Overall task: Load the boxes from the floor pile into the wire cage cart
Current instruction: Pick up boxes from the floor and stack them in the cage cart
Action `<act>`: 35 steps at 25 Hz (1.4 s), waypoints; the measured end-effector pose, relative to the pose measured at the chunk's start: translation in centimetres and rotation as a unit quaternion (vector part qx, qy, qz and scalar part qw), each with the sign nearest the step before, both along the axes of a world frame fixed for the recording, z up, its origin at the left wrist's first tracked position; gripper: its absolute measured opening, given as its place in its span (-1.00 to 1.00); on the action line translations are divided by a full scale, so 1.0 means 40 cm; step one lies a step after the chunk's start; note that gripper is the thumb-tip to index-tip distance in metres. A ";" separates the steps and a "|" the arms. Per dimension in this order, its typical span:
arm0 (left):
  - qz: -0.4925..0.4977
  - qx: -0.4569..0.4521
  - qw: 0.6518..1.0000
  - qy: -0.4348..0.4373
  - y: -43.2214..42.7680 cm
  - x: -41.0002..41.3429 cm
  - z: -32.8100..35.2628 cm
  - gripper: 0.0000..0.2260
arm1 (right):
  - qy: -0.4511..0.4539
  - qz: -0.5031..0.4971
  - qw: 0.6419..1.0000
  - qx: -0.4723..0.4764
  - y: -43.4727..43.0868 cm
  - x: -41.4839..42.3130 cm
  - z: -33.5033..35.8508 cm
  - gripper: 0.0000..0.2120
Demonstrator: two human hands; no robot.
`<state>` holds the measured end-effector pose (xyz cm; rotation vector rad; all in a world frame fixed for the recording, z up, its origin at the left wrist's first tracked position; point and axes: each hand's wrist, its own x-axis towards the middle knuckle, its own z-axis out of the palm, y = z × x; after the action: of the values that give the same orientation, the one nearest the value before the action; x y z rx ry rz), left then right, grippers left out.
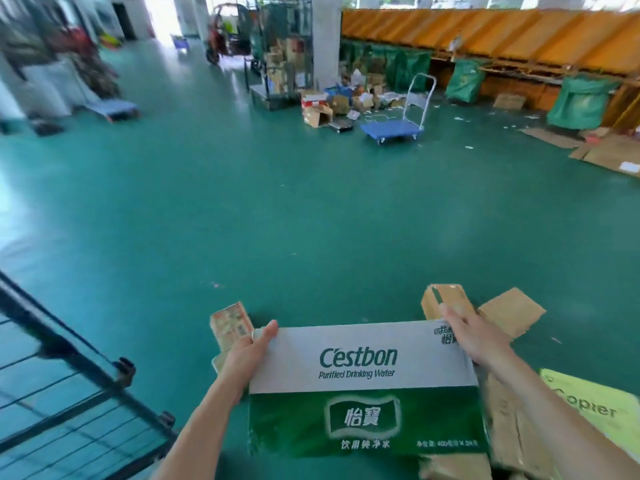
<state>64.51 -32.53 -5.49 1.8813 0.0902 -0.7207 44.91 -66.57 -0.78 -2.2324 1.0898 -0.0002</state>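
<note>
A white and green C'estbon water box point(363, 386) is in front of me at the bottom centre, lifted off the floor. My left hand point(247, 351) grips its left edge and my right hand point(474, 336) grips its upper right corner. The dark wire cage cart point(69, 386) shows its frame at the lower left, beside the box. Below and around the box lie more boxes of the floor pile: a brown box point(446, 301) with open flaps, a small printed carton point(230, 323), and a yellow-green copier paper box point(599, 407) at the right.
Open green floor stretches ahead. A blue platform trolley point(393, 129) stands in the mid distance, with a heap of cartons point(332, 105) and a tall wire cage point(280, 53) behind it. Flat cardboard point(609, 154) lies at the right, green sacks along the orange wall.
</note>
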 end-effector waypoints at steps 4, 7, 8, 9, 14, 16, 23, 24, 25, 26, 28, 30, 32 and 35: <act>0.070 0.073 0.995 0.004 0.186 0.011 -0.006 -0.44 | 0.031 0.137 0.990 0.010 0.065 0.207 -0.025 -0.08; 0.133 0.101 0.986 0.020 0.287 -0.015 -0.014 -0.40 | 0.062 0.224 0.972 0.020 0.119 0.353 -0.044 -0.17; 0.164 0.100 0.981 0.022 0.313 -0.031 -0.015 -0.40 | 0.059 0.253 0.965 0.022 0.142 0.394 -0.045 -0.21; 0.190 0.100 0.976 0.032 0.332 -0.050 -0.002 -0.42 | 0.056 0.277 0.959 0.026 0.167 0.431 -0.041 -0.27; 0.319 0.101 0.942 0.035 0.402 -0.136 0.032 -0.44 | 0.048 0.374 0.926 0.032 0.273 0.557 -0.035 -0.41; 0.356 0.102 0.928 0.029 0.428 -0.172 0.042 -0.46 | 0.049 0.402 0.913 0.047 0.315 0.583 -0.045 -0.37; 0.488 0.138 0.862 0.000 0.653 -0.351 0.092 -0.38 | 0.055 0.554 0.825 0.102 0.620 0.637 -0.026 -0.30; 0.509 0.135 0.850 -0.010 0.682 -0.372 0.104 -0.45 | 0.050 0.563 0.818 0.111 0.668 0.634 -0.016 -0.30; 0.532 0.127 0.837 -0.024 0.705 -0.394 0.120 -0.53 | 0.055 0.566 0.813 0.125 0.716 0.630 -0.003 -0.32; 0.557 0.124 0.821 -0.029 0.737 -0.423 0.126 -0.59 | 0.064 0.569 0.807 0.144 0.773 0.625 0.000 -0.40; 0.599 0.112 0.792 -0.038 0.811 -0.481 0.116 -0.70 | 0.087 0.565 0.800 0.181 0.886 0.608 -0.004 -0.52; 0.629 0.099 0.769 -0.057 0.868 -0.529 0.115 -0.76 | 0.097 0.536 0.802 0.245 0.976 0.594 -0.012 -0.53; 0.658 0.076 0.744 -0.082 0.947 -0.576 0.124 -0.73 | 0.118 0.508 0.798 0.302 1.078 0.573 -0.011 -0.56; 0.652 0.090 0.747 -0.098 1.081 -0.646 0.129 -0.67 | 0.135 0.511 0.781 0.334 1.233 0.537 0.004 -0.65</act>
<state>38.67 10.71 -0.33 1.5343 1.2365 0.4836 66.38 -17.27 -0.62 -1.8732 -0.1626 1.0196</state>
